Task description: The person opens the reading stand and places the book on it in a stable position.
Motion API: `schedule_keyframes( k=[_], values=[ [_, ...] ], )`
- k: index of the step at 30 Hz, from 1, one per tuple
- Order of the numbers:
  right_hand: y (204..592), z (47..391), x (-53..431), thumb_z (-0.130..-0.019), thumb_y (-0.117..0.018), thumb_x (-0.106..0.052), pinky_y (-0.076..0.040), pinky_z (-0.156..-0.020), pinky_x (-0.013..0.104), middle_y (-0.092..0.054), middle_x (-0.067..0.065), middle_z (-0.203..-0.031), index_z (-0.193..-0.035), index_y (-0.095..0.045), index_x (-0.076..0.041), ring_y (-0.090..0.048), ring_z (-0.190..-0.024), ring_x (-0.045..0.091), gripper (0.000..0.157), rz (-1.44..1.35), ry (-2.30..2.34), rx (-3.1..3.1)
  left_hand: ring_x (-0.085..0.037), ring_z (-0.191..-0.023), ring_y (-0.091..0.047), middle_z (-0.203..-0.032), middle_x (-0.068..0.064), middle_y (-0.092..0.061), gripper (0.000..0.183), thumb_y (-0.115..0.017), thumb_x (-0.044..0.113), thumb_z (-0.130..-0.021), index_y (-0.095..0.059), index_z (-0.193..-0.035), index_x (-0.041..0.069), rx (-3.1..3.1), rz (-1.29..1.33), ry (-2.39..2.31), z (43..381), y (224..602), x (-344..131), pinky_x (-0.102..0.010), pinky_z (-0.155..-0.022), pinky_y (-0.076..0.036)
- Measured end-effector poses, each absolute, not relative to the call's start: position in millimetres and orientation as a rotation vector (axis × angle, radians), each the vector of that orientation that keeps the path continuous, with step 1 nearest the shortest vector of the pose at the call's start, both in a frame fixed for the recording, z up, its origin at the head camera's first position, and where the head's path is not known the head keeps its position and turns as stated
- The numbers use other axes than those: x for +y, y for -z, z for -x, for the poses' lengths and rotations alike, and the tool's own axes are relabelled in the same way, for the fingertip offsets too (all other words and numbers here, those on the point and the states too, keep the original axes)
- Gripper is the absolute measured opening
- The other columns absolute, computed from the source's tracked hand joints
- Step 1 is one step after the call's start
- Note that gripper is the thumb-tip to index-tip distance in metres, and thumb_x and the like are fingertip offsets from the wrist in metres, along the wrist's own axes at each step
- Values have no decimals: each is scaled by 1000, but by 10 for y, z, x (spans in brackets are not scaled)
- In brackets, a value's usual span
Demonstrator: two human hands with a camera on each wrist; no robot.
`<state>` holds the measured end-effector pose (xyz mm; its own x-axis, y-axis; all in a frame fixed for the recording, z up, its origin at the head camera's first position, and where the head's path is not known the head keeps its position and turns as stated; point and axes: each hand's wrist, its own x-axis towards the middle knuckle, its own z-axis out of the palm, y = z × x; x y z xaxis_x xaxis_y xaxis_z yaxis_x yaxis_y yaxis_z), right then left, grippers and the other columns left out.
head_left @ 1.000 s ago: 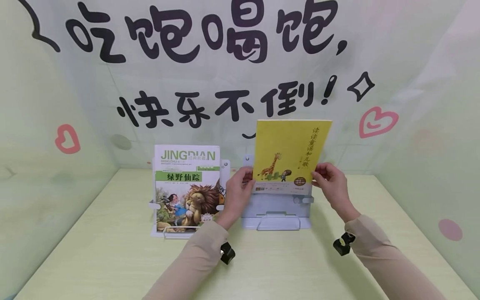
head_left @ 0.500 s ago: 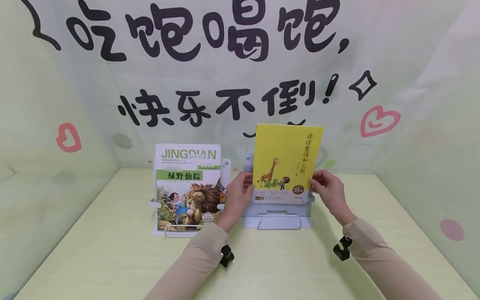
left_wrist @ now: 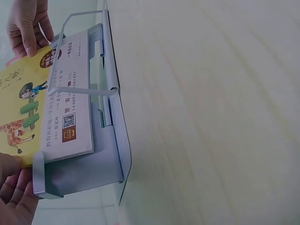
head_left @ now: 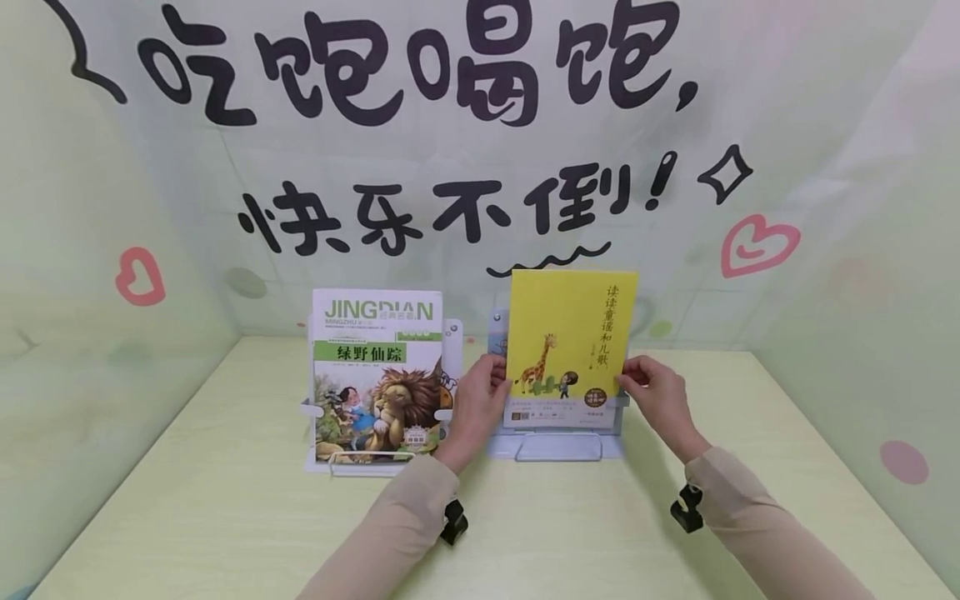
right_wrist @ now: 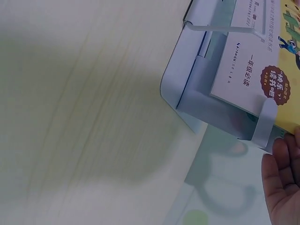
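Observation:
Both hands hold a yellow book (head_left: 566, 333) with a giraffe on its cover by its side edges. My left hand (head_left: 476, 408) pinches the left edge, thumb on the front cover. On the opposite edge my right hand (head_left: 660, 396) does the same. The book stands upright in front of a pale blue-grey book stand (head_left: 502, 446). In the left wrist view its lower white part lies behind the stand's wire loop (left_wrist: 77, 90) and a side clip (left_wrist: 39, 176). The right wrist view shows the other side clip (right_wrist: 266, 123) over the cover. The book's bottom edge sits above the stand's base.
To the left, a second stand (head_left: 309, 460) bears a white-and-green book (head_left: 375, 375) with a lion on its cover. Both stand on a pale wooden table (head_left: 555, 533). Behind rises a printed backdrop (head_left: 465, 150) with large black characters, and similar panels flank the sides.
Both hands have lowered the yellow book toward the stand and shifted it slightly left, and its tilt has lessened. The lion book has not moved.

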<state>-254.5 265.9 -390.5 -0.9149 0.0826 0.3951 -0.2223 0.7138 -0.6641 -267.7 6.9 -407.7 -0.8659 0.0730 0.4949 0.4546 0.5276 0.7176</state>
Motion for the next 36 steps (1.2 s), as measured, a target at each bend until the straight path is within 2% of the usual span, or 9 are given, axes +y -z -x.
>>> schedule_keyframes(
  k=[5,13,19,25,36],
  values=[
    [3922,2518,2637,-85,-67,-2,-49,-61,17,-68,15,-85,-95,-64,3,-63,-76,22,12,-106,-1025,-2545,-16,-83,-60,-95,-6,-62,24,-64,1,-86,-56,-108,4,-2375,437,1255,2654,4093,73,-27,-73,-52],
    [3943,2468,2627,-85,-68,-6,-50,-63,28,-69,15,-87,-99,-61,1,-65,-78,26,17,-63,-975,-2612,-14,-83,-58,-96,-4,-61,33,-64,2,-86,-52,-116,6,-2418,430,1201,2628,4110,92,-26,-71,-51],
    [3952,2474,2620,-85,-68,-8,-46,-60,28,-69,14,-86,-98,-60,-1,-65,-77,27,17,-47,-959,-2625,-14,-80,-56,-93,-3,-61,38,-66,5,-86,-50,-120,7,-2470,383,1152,2619,4103,103,-26,-66,-47],
    [3940,2474,2618,-85,-68,-9,-42,-59,27,-68,12,-85,-98,-59,-1,-64,-75,25,17,-34,-927,-2652,-17,-84,-57,-95,-4,-63,44,-67,8,-85,-48,-124,7,-2506,373,1069,2618,4113,107,-27,-66,-47],
    [3947,2481,2605,-87,-66,-10,-43,-63,29,-67,13,-88,-98,-59,-1,-62,-78,24,16,-31,-939,-2686,-19,-86,-57,-97,-6,-62,47,-68,9,-85,-46,-127,7,-2509,405,978,2608,4138,115,-28,-65,-46]
  ],
)
